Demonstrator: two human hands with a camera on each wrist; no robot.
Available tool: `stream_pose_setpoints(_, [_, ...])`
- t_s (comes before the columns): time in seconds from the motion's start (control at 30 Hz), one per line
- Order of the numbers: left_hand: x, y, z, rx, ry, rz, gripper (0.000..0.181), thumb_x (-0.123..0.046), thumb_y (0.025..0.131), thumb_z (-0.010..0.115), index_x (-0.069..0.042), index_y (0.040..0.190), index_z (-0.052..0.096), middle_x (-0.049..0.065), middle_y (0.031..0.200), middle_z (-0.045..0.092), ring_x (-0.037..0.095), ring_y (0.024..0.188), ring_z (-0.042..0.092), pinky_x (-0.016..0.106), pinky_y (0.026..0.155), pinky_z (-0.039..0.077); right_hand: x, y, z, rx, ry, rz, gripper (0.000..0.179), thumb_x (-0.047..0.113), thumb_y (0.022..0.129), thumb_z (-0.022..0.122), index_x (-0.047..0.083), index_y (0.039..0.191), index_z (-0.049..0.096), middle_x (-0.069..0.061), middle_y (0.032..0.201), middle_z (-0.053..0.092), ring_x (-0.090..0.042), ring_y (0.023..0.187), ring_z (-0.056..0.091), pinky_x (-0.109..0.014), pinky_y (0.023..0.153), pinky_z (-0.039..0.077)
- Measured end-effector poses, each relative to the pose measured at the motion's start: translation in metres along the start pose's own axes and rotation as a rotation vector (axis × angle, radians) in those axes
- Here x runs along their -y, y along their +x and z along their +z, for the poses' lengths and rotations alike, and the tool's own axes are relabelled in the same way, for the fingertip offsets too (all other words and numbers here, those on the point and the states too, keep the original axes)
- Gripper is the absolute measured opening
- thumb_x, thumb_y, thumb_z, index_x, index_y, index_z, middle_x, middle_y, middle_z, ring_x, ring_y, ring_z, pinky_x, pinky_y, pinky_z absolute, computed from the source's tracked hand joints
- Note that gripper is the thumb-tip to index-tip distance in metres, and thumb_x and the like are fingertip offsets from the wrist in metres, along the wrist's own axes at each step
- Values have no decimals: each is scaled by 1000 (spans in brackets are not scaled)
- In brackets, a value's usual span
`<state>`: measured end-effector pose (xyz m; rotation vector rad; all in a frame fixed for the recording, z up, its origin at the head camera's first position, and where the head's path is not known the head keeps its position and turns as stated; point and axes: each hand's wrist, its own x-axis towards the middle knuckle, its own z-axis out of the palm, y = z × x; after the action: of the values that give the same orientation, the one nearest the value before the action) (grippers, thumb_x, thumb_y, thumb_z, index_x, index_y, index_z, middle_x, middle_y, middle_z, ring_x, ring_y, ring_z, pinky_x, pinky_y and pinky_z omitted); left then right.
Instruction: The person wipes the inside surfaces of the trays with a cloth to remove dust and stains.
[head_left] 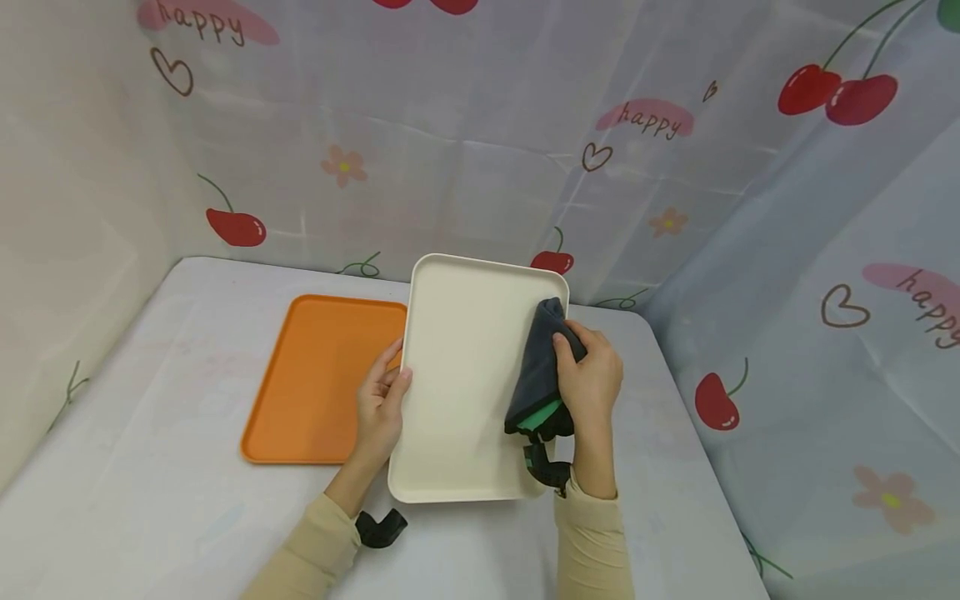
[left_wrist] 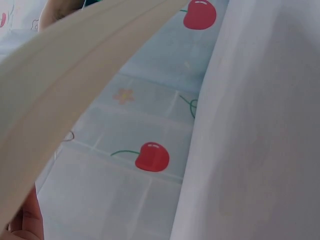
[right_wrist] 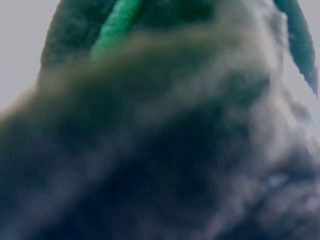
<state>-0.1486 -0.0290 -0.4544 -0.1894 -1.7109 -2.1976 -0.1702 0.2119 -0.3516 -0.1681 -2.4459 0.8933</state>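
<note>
A cream rectangular tray (head_left: pixel 465 375) is held up and tilted toward the head camera. My left hand (head_left: pixel 381 408) grips its left edge, thumb on the near face and fingers behind. In the left wrist view the tray (left_wrist: pixel 65 75) crosses as a pale slanting band, with the fingers (left_wrist: pixel 31 217) at lower left. My right hand (head_left: pixel 591 371) holds a folded dark grey cloth (head_left: pixel 538 362) with a green layer against the tray's right side. Close up and blurred, the cloth (right_wrist: pixel 150 150) fills most of the right wrist view.
An orange tray (head_left: pixel 322 383) lies flat on the white-covered table (head_left: pixel 150 433), partly behind the left hand and cream tray. A curtain (head_left: pixel 465 167) printed with cherries and flowers hangs behind and to the right. Black wrist mounts (head_left: pixel 381 528) stick out from both sleeves.
</note>
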Motion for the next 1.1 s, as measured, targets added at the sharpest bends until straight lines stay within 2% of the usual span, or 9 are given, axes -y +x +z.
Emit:
stream_pose_setpoints(0.27, [-1,-1,0,2,1,-11,42,-3,99,52,-4,141,50,4,92,74,6,74,69,22,63,57,4,-4,6,-20,24,-30,30,22,91,66,8,116,72,-19,104,70,-39,97,63,-51,84,48])
stream_pose_setpoints(0.33, [-1,-1,1,8,3,-10,43,-3,99,51,-4,142,50,8,94,74,6,75,69,22,63,57,6,-6,8,-21,31,-40,30,22,91,67,8,117,72,-19,104,70,-38,97,64,-51,83,48])
stream_pose_setpoints(0.5, [0,-2,1,19,24,-16,43,-4,100,50,-5,143,49,29,98,68,5,75,69,22,63,57,11,-10,14,-26,58,-79,29,19,90,68,7,116,73,-18,102,71,-37,96,65,-51,83,49])
stream_pose_setpoints(0.77, [3,-1,1,24,19,-24,43,-5,100,49,-5,143,48,34,99,66,5,76,68,21,64,57,21,-14,23,-12,93,-132,28,17,89,69,6,115,73,-17,103,71,-35,96,66,-50,84,51])
stream_pose_setpoints(1.1, [3,-2,2,23,18,-38,43,-4,100,50,-4,143,48,34,101,66,4,79,69,22,67,58,33,-19,33,37,126,-186,28,18,89,70,7,115,73,-14,102,72,-33,95,67,-48,81,53])
